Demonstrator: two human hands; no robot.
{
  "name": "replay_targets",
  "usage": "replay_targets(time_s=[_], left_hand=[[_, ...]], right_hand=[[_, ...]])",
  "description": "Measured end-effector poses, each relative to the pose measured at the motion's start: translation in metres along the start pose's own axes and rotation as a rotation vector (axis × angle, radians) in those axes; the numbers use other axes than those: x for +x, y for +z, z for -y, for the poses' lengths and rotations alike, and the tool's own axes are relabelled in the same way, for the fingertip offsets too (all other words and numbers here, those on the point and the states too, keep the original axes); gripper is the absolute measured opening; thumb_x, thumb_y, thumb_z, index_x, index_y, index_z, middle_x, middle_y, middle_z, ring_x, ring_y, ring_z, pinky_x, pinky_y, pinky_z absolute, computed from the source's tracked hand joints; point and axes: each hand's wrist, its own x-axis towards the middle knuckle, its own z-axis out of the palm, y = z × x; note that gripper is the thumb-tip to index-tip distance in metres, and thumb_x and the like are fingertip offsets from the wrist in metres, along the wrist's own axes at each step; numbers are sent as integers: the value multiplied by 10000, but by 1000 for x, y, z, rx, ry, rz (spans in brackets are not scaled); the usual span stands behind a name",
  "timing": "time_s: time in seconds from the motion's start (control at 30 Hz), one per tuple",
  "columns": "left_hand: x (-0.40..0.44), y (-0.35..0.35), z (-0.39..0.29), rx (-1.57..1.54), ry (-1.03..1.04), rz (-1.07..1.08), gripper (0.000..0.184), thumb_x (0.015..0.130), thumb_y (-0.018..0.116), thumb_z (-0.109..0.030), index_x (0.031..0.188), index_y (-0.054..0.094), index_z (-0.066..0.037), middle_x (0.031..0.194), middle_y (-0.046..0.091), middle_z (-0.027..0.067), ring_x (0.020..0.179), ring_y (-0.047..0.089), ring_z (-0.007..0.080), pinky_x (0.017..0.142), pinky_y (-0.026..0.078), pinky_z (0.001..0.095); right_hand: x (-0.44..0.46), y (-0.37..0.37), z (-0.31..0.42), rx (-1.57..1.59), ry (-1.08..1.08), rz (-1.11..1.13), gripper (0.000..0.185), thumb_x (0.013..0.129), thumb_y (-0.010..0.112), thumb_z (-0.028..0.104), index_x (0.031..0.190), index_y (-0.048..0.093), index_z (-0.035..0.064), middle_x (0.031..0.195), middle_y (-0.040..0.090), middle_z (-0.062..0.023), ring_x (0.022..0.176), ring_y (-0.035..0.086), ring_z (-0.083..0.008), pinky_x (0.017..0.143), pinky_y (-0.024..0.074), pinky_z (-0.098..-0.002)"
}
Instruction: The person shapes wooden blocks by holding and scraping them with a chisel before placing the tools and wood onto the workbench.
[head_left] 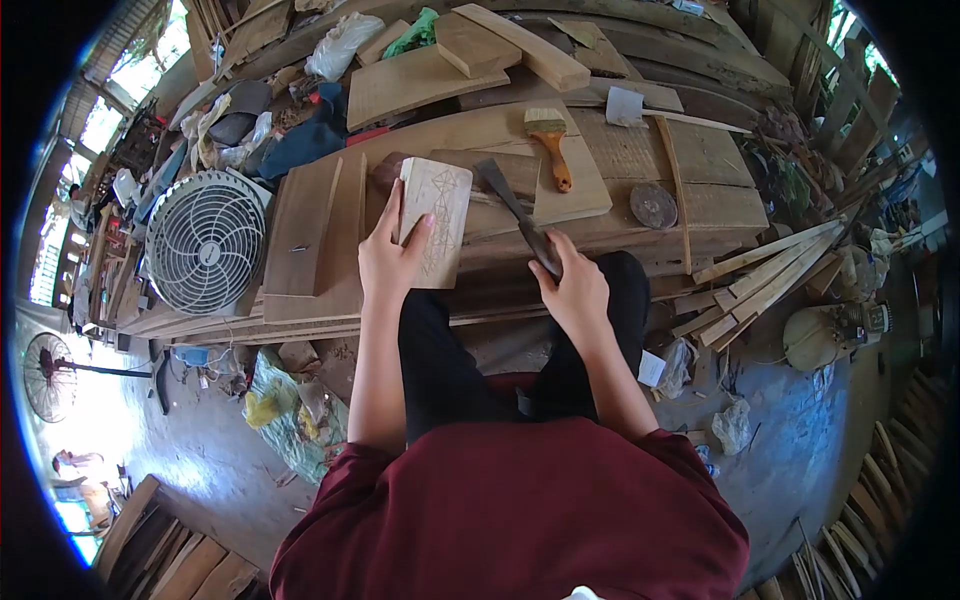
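Observation:
My left hand point(392, 252) grips the lower left side of a pale wooden block point(440, 215), its thumb lying on the face. Thin lines form a geometric pattern on that face. In my right hand point(574, 284) is the handle of a dark flat-bladed tool point(512, 200), whose blade points up and left, close to the block's right edge without touching it. Beyond the tool, a brush point(550, 150) with an orange handle lies on a light board point(585, 195). A round dark disc point(653, 205) rests to the right.
A white fan point(207, 245) stands at the left beside flat brown boards point(300, 225). More planks point(430, 85) are stacked at the back. Thin wood strips point(770, 285) jut out at the right edge. Plastic bags point(285, 410) lie on the floor at lower left.

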Motion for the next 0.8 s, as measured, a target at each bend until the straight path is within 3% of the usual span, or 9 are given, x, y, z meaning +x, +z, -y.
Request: replay_targets(time_s=[0.07,0.27,0.37,0.43,0.47,0.57,0.67,0.8], left_hand=[[0,2,0,0,-2,2,612,840,706,-378,1382,500,-183,1160,663,120,985,684,240,806,520,313],[7,6,-5,-20,30,33,606,840,700,-397,1378,506,-196,1138,674,111,1001,677,254,815,519,317],[16,8,-11,27,68,20,594,836,698,-409,1370,517,-225,1107,684,116,874,707,239,753,528,319],[32,-1,-35,224,-50,159,582,831,696,-416,1364,524,-257,1035,701,118,689,689,223,667,525,321],[42,-1,-41,222,-50,160,582,831,696,-416,1364,524,-257,1035,701,118,689,689,223,667,525,321],[74,2,-54,185,169,-16,577,833,689,-421,1366,517,-286,909,709,112,614,660,244,619,519,341],[89,3,-84,109,240,-61,596,841,667,-453,1391,475,-325,876,703,115,670,673,292,632,528,380],[93,25,-70,266,439,66,593,855,609,-526,1404,424,-401,827,702,107,723,673,345,654,539,420]], right_hand=[[-3,5,4,-60,18,-30,471,871,645,292,1315,525,191,890,676,-149,814,653,-377,703,530,-435],[-7,6,6,-143,-6,-101,510,913,576,308,1395,454,197,789,631,-176,692,658,-360,587,531,-435],[-1,3,9,-119,55,-46,520,918,564,299,1413,435,207,769,625,-175,675,658,-358,588,535,-443],[2,2,5,-159,42,-23,520,920,561,297,1417,431,215,759,621,-174,669,657,-357,586,537,-444],[3,2,4,-196,25,0,521,921,557,294,1421,427,222,749,618,-173,663,657,-355,584,539,-445],[5,-3,3,-252,29,20,514,920,557,289,1417,435,239,746,617,-170,655,656,-354,575,542,-439],[5,-4,1,-270,20,4,520,908,576,286,1410,446,254,745,619,-164,640,655,-347,550,540,-425],[3,-5,-5,-234,-8,-30,528,895,595,281,1404,454,268,743,619,-154,620,653,-337,529,536,-418]])
